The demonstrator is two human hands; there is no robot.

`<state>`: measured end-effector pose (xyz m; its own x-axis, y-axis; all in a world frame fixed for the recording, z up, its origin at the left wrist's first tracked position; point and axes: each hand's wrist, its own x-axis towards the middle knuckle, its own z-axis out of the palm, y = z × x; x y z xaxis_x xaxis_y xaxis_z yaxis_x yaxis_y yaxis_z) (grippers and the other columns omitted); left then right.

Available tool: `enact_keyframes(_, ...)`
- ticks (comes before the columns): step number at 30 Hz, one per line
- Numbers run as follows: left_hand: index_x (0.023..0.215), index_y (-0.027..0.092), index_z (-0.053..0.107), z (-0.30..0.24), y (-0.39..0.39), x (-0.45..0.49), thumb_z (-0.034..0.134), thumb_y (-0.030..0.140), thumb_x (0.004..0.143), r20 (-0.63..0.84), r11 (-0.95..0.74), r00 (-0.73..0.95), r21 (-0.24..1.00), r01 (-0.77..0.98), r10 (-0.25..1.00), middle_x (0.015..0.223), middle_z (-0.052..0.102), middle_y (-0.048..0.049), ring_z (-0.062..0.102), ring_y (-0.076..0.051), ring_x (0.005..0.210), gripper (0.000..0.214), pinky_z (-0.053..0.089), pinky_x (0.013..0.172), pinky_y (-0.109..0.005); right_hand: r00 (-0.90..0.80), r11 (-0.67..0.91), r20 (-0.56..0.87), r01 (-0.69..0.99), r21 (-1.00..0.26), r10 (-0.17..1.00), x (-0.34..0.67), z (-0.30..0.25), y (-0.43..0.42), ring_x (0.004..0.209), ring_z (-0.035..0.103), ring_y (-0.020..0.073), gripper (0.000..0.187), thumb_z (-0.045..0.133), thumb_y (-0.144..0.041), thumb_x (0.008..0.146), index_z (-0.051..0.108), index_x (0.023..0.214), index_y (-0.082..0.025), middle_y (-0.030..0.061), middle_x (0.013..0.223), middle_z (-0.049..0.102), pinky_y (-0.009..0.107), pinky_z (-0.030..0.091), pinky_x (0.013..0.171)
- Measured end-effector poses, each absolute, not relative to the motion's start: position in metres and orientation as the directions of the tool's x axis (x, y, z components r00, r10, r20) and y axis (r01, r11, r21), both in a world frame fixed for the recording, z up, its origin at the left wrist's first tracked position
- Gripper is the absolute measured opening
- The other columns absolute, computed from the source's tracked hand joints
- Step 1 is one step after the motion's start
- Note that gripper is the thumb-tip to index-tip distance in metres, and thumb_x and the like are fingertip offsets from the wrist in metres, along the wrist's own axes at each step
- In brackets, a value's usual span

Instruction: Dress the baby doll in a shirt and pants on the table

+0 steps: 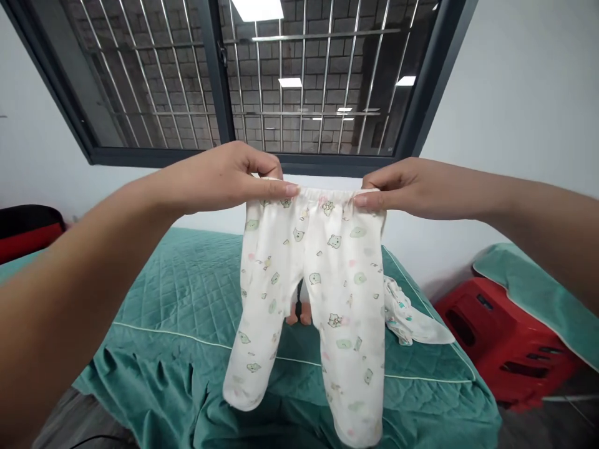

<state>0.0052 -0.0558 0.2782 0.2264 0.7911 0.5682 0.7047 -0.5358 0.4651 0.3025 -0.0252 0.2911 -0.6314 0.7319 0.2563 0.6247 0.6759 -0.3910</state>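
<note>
A pair of white baby pants (306,268) with a green and pink animal print hangs upright in front of me, its two footed legs pointing down. My left hand (234,178) pinches the left end of the elastic waistband between thumb and fingers. At the other end of the waistband, my right hand (402,187) pinches the cloth the same way. Between the legs, two small doll-like feet (299,313) show on the bed behind; whatever they belong to is mostly hidden by the pants.
A green quilted cover (187,293) spreads over the bed below. White printed cloth (412,318) lies crumpled on it at the right. Beside the bed stands a red plastic stool (505,349), partly draped in green fabric. A barred window (304,81) fills the wall ahead.
</note>
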Motion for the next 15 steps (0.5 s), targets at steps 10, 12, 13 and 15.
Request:
enact_keyframes(10,0.061,0.021,0.052,0.217,-0.015,0.009,0.070,0.044,0.083,0.604,-0.497,0.147,0.466,0.732,0.783,0.060,0.048,-0.0001,0.050,-0.016,0.062,0.037,0.035,0.057,-0.029,-0.446,0.575,0.422,0.295,-0.763,0.789,0.276,0.213,0.006,0.082,0.061,0.0175,0.041,0.071,-0.062,0.085,0.063,0.077,-0.022,0.0024,0.083,0.065,0.034,0.051,0.074)
enact_keyframes(12,0.065,0.021,0.052,0.205,-0.016,0.016,0.070,0.042,0.085,0.666,-0.539,0.086,0.515,0.666,0.741,0.064,0.052,0.0002,0.049,-0.015,0.063,0.034,0.035,0.057,-0.028,-0.448,0.587,0.457,0.210,-0.782,0.769,0.261,0.203,0.005,0.092,0.062,0.0201,0.038,0.075,-0.059,0.083,0.062,0.083,-0.023,0.0033,0.091,0.066,0.038,0.053,0.082)
enact_keyframes(13,0.067,0.021,0.052,0.199,-0.016,0.019,0.070,0.041,0.085,0.689,-0.561,0.058,0.535,0.632,0.722,0.065,0.052,0.0004,0.050,-0.014,0.065,0.033,0.036,0.058,-0.028,-0.454,0.599,0.474,0.181,-0.780,0.755,0.253,0.198,0.004,0.096,0.062,0.0214,0.038,0.079,-0.056,0.079,0.061,0.087,-0.023,0.0034,0.095,0.066,0.039,0.054,0.085)
enact_keyframes(15,0.070,0.021,0.052,0.189,-0.016,0.025,0.070,0.039,0.087,0.727,-0.613,0.021,0.564,0.553,0.687,0.068,0.053,0.0009,0.051,-0.014,0.067,0.031,0.039,0.060,-0.028,-0.470,0.629,0.502,0.158,-0.761,0.726,0.235,0.187,0.003,0.105,0.062,0.0237,0.044,0.087,-0.049,0.072,0.059,0.095,-0.024,0.0032,0.103,0.065,0.041,0.054,0.090)
